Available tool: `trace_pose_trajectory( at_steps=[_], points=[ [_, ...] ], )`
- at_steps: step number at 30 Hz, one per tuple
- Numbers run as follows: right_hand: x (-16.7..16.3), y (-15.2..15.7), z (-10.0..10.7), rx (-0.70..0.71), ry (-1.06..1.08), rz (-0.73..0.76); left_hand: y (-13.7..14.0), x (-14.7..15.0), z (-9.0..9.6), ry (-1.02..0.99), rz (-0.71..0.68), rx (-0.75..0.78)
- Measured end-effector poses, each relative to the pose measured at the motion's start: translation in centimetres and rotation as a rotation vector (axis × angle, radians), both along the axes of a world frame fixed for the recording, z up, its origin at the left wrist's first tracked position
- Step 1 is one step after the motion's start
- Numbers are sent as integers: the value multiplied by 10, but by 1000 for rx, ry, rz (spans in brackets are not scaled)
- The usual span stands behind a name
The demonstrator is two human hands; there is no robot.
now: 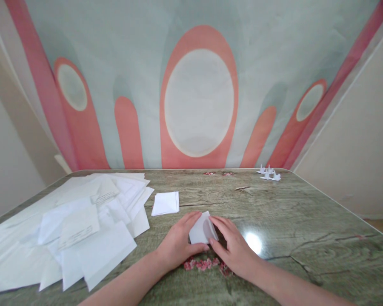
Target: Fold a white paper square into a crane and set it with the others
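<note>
A small piece of white paper (200, 230), with its right part bent upward, is held just above the table between both hands. My left hand (180, 238) grips its left side, thumb along the lower edge and fingers at the upper left. On the right edge, my right hand (231, 242) pinches the bent part between thumb and fingers. A small stack of white paper squares (165, 203) lies beyond my left hand.
Many loose white sheets (111, 246) spread over the left of the wood-patterned table (306, 221). Several small folded white paper figures (268, 172) stand at the far right corner. A printed backdrop (198, 102) rises behind the table.
</note>
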State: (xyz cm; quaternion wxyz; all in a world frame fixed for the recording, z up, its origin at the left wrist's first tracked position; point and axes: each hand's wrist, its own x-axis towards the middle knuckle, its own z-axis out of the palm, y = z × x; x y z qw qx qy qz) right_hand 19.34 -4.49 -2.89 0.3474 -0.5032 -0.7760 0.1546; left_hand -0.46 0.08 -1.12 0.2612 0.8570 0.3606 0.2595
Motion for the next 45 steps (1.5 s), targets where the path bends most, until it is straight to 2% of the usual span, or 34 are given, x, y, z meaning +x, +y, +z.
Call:
trace_pose_trajectory(
  at_steps=[25, 32, 45],
  points=[
    [0, 1, -5, 2, 18, -5, -5, 3, 4, -33, 36, 20],
    [0, 1, -5, -35, 58, -5, -6, 4, 5, -28, 36, 9],
    [22, 11, 12, -153, 78, 93, -6, 3, 6, 6, 46, 15]
  ],
)
